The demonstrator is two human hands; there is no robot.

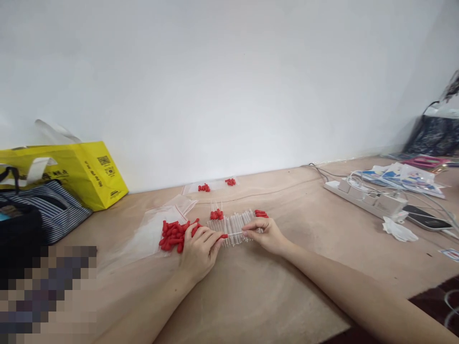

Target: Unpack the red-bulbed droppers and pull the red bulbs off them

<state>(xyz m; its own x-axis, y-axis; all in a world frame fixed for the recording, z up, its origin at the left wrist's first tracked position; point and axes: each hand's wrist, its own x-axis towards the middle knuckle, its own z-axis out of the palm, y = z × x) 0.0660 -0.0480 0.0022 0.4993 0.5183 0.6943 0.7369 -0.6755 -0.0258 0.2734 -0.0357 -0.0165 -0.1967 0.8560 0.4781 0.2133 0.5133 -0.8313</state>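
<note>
My left hand (pixel 201 248) is closed on a red rubber bulb (pixel 224 236), whose narrow neck points right. In my right hand (pixel 266 234), thumb and fingers pinch a clear dropper tube (pixel 235 234). The tube's left end meets the bulb's neck; how far it sits inside I cannot tell. Beneath and behind lies a row of clear tubes (pixel 234 222). A pile of red bulbs (pixel 174 235) rests beside my left hand, partly hidden by it. Beyond the row are droppers with red bulbs (pixel 216 215), and more red-bulbed droppers (pixel 261 213) lie behind my right hand.
Clear plastic bags (pixel 147 231) lie at left. Bagged droppers (pixel 211 186) sit near the wall. A yellow bag (pixel 96 174) and striped pouch (pixel 64 210) stand far left. On the right are a power strip (pixel 362 199) with cables, a phone (pixel 426 218) and crumpled tissue (pixel 398 230).
</note>
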